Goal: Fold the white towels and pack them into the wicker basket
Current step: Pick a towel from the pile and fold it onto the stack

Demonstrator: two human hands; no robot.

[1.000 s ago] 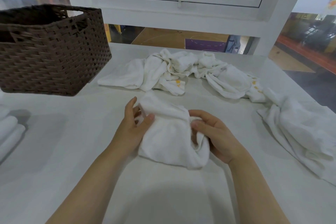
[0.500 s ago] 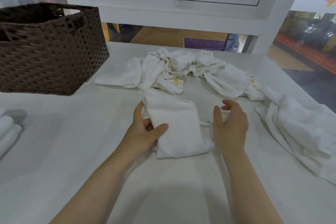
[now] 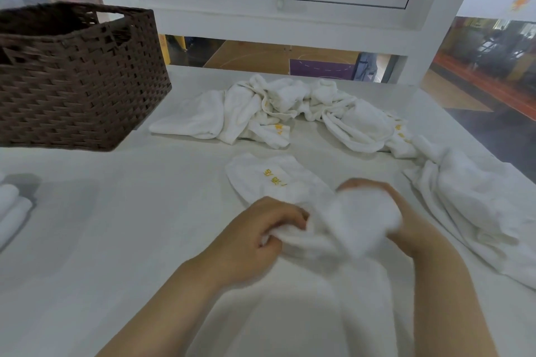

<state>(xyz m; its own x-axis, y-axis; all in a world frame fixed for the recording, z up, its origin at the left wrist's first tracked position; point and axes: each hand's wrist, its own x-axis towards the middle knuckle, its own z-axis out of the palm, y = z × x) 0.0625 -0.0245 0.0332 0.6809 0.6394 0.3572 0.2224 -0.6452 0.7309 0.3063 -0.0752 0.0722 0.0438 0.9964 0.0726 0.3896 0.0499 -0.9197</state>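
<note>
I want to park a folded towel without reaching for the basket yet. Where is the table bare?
Bare table lies left of the left hand, between the wicker basket and the folded stack at the left edge. Crowded: the loose towels along the back and the towel heap on the right.

Both hands (image 3: 324,226) on a white towel (image 3: 293,182), wicker basket (image 3: 78,81) nearby.

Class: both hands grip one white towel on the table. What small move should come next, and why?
Probably lay the bunched end flat. The left hand and right hand both grip the towel, whose near part is bunched while its far end lies flat.
</note>
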